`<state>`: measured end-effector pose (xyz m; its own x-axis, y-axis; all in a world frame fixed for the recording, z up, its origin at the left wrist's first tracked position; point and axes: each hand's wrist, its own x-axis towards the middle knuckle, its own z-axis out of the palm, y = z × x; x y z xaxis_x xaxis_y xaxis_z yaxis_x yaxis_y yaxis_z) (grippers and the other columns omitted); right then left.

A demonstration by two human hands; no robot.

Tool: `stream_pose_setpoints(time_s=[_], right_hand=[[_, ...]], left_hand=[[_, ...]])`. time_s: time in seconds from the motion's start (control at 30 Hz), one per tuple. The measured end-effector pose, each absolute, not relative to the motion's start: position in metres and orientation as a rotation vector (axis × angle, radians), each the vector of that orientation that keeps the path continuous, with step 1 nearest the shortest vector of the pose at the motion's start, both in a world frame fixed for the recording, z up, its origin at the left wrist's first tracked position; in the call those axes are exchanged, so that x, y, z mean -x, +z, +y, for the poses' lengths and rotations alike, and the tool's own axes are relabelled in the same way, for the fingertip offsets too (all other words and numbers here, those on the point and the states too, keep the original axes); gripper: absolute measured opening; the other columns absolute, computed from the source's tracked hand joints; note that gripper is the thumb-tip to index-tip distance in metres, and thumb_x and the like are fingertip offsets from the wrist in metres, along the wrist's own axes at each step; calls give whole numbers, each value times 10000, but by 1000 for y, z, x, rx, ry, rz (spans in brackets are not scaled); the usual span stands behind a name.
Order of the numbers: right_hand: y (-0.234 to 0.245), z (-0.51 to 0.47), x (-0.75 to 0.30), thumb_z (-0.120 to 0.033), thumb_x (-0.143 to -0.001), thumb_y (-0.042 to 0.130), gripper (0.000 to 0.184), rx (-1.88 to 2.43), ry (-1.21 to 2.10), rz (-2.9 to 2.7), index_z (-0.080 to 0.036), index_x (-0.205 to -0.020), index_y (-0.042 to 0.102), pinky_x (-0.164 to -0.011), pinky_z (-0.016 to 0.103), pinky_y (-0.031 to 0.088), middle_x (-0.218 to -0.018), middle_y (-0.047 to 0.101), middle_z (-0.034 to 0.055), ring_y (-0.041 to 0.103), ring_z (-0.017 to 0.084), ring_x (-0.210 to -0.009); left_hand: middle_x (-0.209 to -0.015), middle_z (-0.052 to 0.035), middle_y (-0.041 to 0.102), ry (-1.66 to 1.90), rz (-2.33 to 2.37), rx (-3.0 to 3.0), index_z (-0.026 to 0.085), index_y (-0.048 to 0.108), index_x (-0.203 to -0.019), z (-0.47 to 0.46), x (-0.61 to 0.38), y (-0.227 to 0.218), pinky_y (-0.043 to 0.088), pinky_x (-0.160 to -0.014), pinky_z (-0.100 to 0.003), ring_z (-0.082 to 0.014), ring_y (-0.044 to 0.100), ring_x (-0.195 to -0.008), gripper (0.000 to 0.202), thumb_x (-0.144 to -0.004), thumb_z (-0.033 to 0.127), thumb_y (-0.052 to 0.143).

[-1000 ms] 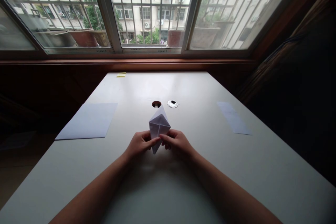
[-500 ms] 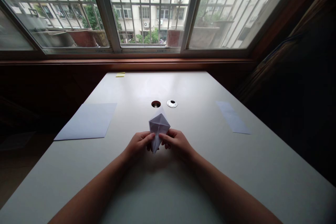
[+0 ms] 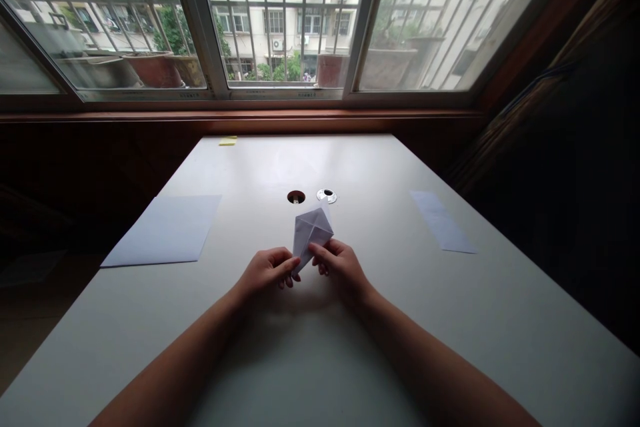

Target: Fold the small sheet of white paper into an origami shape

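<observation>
A folded white paper piece [image 3: 311, 232], kite-shaped with creases, is held just above the white table [image 3: 350, 320] in front of me. My left hand [image 3: 267, 271] pinches its lower tip with thumb and fingers. My right hand [image 3: 339, 267] grips its right lower edge, fingers curled. The paper tilts a little to the right, its point toward the window.
A flat white sheet [image 3: 165, 230] lies at the table's left edge, and a narrow paper strip [image 3: 442, 221] at the right. A round cable hole [image 3: 296, 197] and its metal cap [image 3: 327, 196] sit beyond the paper. A yellow sticky note [image 3: 227, 141] lies at the far edge.
The folded paper has turned and tilted to the right and sits slightly higher. My right hand has shifted up along its edge; my left hand stays at the lower tip.
</observation>
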<state>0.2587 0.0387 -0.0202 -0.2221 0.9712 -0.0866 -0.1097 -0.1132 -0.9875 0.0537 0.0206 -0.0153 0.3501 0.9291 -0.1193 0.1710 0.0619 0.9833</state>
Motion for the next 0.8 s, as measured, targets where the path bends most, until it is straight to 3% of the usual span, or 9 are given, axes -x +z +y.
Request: stream_pose_setpoints(time_s=[0.2,0.37,0.53,0.6,0.7,0.8], right_hand=[[-22,38,-256,-491,-794,729,356,1073,1466,-1200,-151,-720,651,-498,238,393,-628,629,13,516,105,-514],[-18,32,-255,-536,-847,654,411,1138,1375,-1299,-158,-688,636,-495,248,400,-581,594,4,510,111,-482],[-8,22,-260,-436,-929,574,452,1189,779,-1463,-194,-556,490,-545,269,406,-508,474,-28,463,115,-498],[-4,23,-263,-363,-907,615,338,1113,519,-1558,-202,-621,533,-625,299,461,-606,529,-8,521,146,-598],[1,28,-265,-302,-867,660,90,978,285,-1784,-221,-908,663,-868,395,512,-968,655,69,617,229,-947],[0,34,-267,-337,-856,683,297,914,164,-2012,-251,-1139,645,-1080,488,416,-1217,627,93,525,282,-1250]], left_hand=[[-784,-99,735,808,1035,-1376,110,648,-933,21,-55,-15,498,-537,-231,-151,667,-605,370,-865,473,666],[-791,-49,704,1091,1000,-1306,146,483,-1294,23,-55,-20,537,-619,-279,-171,683,-676,529,-879,416,669],[-810,-60,691,1175,1062,-1325,133,555,-1202,25,-56,-25,524,-648,-273,-150,656,-695,408,-912,410,626],[-815,-65,695,1150,1064,-1333,132,569,-1184,25,-55,-25,523,-655,-278,-154,659,-703,390,-916,412,618],[-815,-65,698,1100,1037,-1367,135,583,-1162,24,-54,-24,525,-671,-291,-164,666,-720,363,-923,407,607],[-797,-52,689,1087,1012,-1426,141,601,-1117,22,-54,-22,522,-693,-295,-163,660,-735,304,-936,385,592]])
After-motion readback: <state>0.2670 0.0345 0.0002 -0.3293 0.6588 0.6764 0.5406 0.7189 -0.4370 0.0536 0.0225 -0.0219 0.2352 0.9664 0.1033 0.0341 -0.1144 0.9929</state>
